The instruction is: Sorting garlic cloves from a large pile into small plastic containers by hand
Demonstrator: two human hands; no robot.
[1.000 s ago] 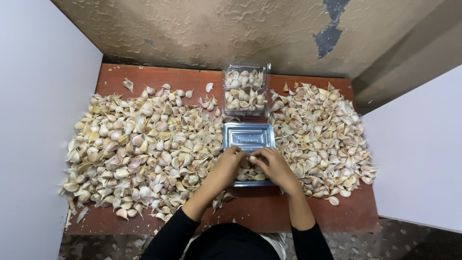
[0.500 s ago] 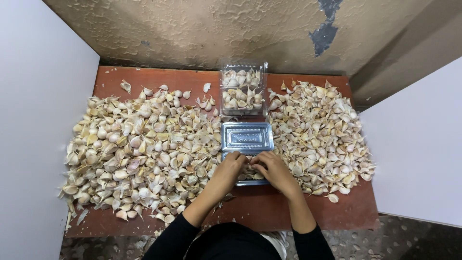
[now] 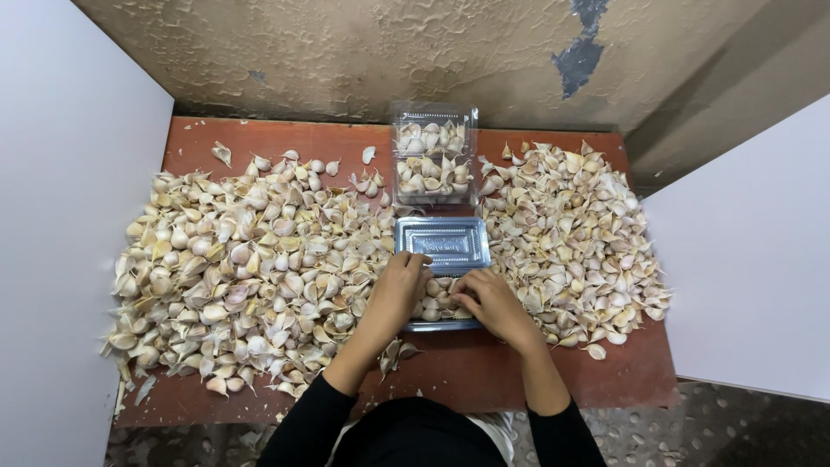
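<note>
Your left hand (image 3: 399,290) and right hand (image 3: 493,303) rest curled on the cloves in the open tray (image 3: 441,298) at lower centre; whether the fingers grip any, you cannot tell. Its lid (image 3: 443,244) lies just above. One filled box (image 3: 434,164) stands behind. Two garlic heaps, left (image 3: 242,268) and right (image 3: 571,233), flank them on the worktop (image 3: 467,372).

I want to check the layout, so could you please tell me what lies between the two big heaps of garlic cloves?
In the head view, a filled clear box, an open clear clamshell and both hands, left hand and right hand.
</note>
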